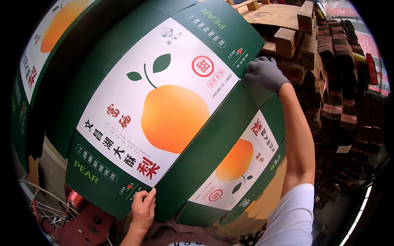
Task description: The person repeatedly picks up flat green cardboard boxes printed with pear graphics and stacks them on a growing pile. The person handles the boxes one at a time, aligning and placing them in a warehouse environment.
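Note:
A large unfolded cardboard box blank (123, 94) in dark green fills the middle of the view, printed with a yellow-orange pear on white panels. It is tilted, with its flaps spread out. My right hand (266, 74), in a grey glove, grips its edge at the far right corner by a flap slot, fingers curled over the board. My bare left hand (143, 209) pinches the near edge beside a lower flap, thumb and fingers together. The undersides of the board and some fingertips are hidden.
Another pear-printed green cardboard piece (57, 28) stands at the upper left. Wooden pallets (283, 24) sit at the far right, beside tall stacks of brown cardboard (338, 82). A dark red metal part (88, 225) and a wire frame (45, 205) are at the lower left.

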Available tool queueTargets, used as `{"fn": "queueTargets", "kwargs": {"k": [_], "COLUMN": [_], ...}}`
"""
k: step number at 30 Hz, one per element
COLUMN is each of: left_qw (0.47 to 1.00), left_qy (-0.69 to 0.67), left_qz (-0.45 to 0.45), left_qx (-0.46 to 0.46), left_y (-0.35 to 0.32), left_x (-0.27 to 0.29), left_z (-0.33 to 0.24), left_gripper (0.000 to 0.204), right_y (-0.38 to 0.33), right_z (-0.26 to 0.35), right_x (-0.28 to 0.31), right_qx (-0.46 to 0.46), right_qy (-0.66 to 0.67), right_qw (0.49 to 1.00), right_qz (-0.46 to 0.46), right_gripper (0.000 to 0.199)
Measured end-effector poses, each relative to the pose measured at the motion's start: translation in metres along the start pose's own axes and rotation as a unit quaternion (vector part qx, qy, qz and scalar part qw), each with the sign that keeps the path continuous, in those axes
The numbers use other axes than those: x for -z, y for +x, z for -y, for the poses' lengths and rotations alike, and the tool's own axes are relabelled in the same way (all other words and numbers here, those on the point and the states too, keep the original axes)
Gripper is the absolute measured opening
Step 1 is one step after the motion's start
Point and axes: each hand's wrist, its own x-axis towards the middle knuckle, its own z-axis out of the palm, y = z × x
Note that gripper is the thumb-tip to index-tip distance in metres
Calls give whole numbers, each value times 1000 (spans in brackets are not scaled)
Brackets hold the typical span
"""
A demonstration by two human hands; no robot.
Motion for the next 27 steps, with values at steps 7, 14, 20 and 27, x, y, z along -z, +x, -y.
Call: {"fn": "queueTargets", "kwargs": {"k": [7, 14, 20, 27], "left_qw": [1000, 1000, 1000, 1000], "left_qy": [-2, -3, -8, -11], "left_qz": [-2, -7, -6, -1], "left_qx": [-4, -11, -27, -14], "left_y": [1, 1, 8, 5], "left_x": [1, 1, 2, -1], "left_z": [-1, -1, -4, 3], "left_gripper": [40, 41, 41, 41], "right_y": [4, 11, -10, -43], "right_z": [6, 7, 50, 163], "right_x": [-2, -7, -71, -83], "right_qx": [-14, -30, 26, 125], "right_qy": [-45, -80, 99, 110], "right_qw": [999, 996, 927, 961], "right_qz": [16, 24, -360, -220], "right_gripper": [27, 33, 55, 72]}}
